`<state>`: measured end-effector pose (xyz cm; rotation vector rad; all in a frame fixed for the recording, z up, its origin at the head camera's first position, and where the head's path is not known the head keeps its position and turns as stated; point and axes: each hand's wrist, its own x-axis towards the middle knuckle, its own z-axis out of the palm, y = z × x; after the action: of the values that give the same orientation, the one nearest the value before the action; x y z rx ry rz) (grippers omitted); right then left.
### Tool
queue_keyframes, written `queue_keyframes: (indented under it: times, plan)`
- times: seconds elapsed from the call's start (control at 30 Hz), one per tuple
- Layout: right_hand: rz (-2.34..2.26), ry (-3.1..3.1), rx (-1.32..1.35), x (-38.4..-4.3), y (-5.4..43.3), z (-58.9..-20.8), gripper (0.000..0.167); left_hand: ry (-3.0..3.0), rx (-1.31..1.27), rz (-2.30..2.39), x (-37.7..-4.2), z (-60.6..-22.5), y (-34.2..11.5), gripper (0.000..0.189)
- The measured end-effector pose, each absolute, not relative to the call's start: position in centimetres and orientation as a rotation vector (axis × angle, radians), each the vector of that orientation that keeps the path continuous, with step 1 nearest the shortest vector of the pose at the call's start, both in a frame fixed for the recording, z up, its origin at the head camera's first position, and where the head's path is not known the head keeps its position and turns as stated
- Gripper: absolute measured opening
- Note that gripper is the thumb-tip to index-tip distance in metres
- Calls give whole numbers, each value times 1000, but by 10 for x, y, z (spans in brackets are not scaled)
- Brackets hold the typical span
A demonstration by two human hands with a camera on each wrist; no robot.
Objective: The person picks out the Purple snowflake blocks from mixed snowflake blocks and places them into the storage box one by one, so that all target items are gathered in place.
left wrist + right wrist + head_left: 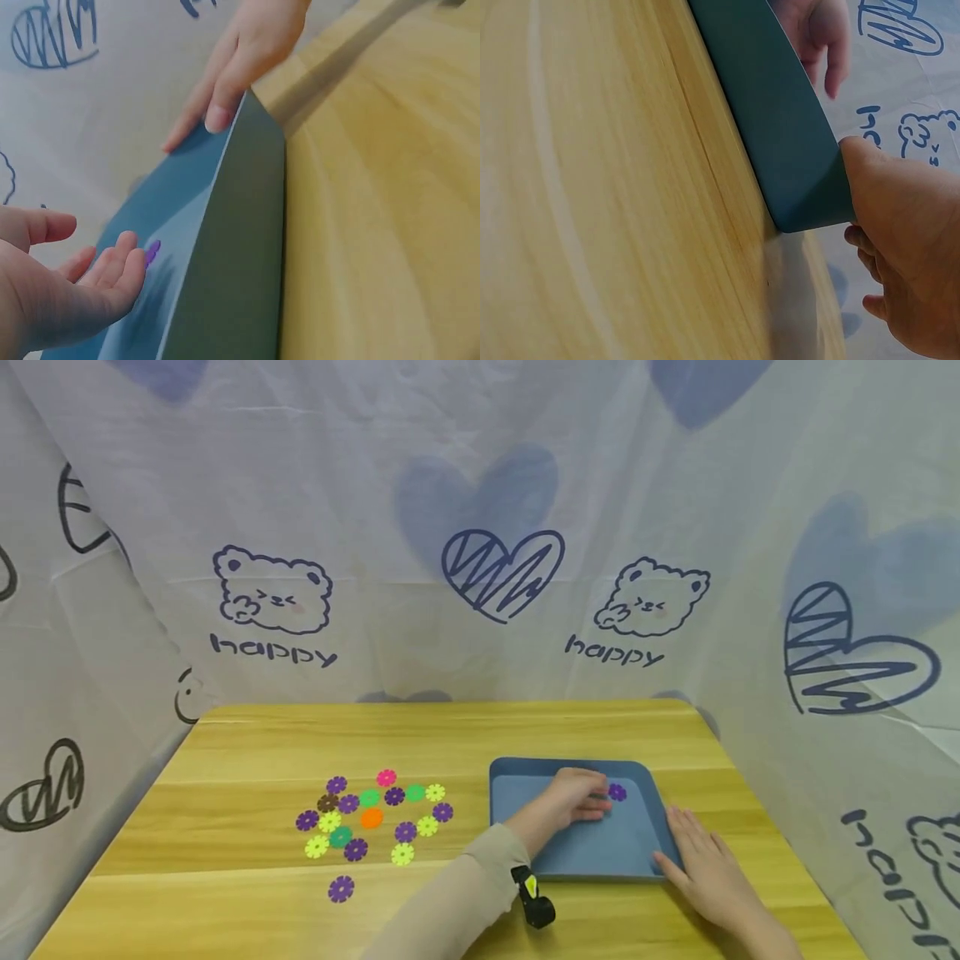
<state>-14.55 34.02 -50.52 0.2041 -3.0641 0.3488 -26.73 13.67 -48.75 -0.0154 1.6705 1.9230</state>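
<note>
My left hand [573,797] is inside the blue-grey tray [592,852], fingers loosely bent and the thumb apart from them. Just beyond its fingertips, a purple notched plastic disc [617,792] lies on the tray floor. From the left wrist view, this disc [153,253] shows partly behind the fingers, and nothing is seen held in the palm. At the tray's near right corner rests my right hand [708,868], its fingers straight along the right side. Its thumb touches the rim, as the right wrist view also shows.
Several notched discs, among them an orange disc [371,818] and a pink disc [386,777], lie scattered on the wooden table [225,827] left of the tray. One purple disc [341,888] sits nearer the front edge. A printed curtain [390,610] hangs behind and at both sides.
</note>
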Motion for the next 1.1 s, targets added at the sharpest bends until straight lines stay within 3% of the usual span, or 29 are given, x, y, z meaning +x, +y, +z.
queue_keyframes:
  times: [0.4,1.1]
  plan:
    - [363,-3063,224,-145,337,-505,77,1496,155,1945,-244,-471,60,41]
    - [312,-3098,190,-143,335,-503,79,1685,250,1855,-198,-432,-127,43]
